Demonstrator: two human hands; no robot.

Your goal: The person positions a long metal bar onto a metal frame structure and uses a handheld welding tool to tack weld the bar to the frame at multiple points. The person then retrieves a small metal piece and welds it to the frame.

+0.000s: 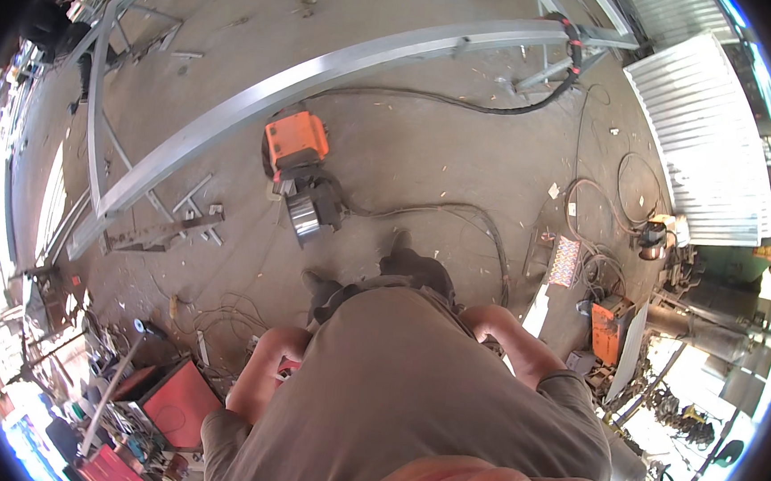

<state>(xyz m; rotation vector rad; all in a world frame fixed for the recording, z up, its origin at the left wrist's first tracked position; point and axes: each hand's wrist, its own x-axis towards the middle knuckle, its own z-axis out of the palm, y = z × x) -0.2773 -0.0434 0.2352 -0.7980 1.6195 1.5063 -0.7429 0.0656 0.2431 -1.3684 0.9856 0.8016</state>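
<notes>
The person's chin crosses the lower edge, closest of all, and past it spreads the grey-brown shirt (394, 375). The left arm (255, 379) and the right arm (521, 348) come out of its sleeves, bent at the elbow, but the left hand and right hand are both hidden behind the shirt; how far open they are, or whether they have hold of anything, I cannot tell. Between left arm and shirt shows a small red-and-pale thing (287, 368) (too little of it to name, or to say whether the left hand touches it).

Ahead of both hands, beyond the dark shoes (402, 240), an orange machine (298, 138) stands on the floor (390, 169), with a wire spool (305, 214) on its near side. A dark cable (489, 230) curves from there toward the right hand's side. Farther ahead of the hands, a long silver metal beam (326, 68) spans the floor. Well out to the right of the right hand are an orange box (609, 335) and a white corrugated sheet (701, 142); left of the left hand is a red box (182, 405).
</notes>
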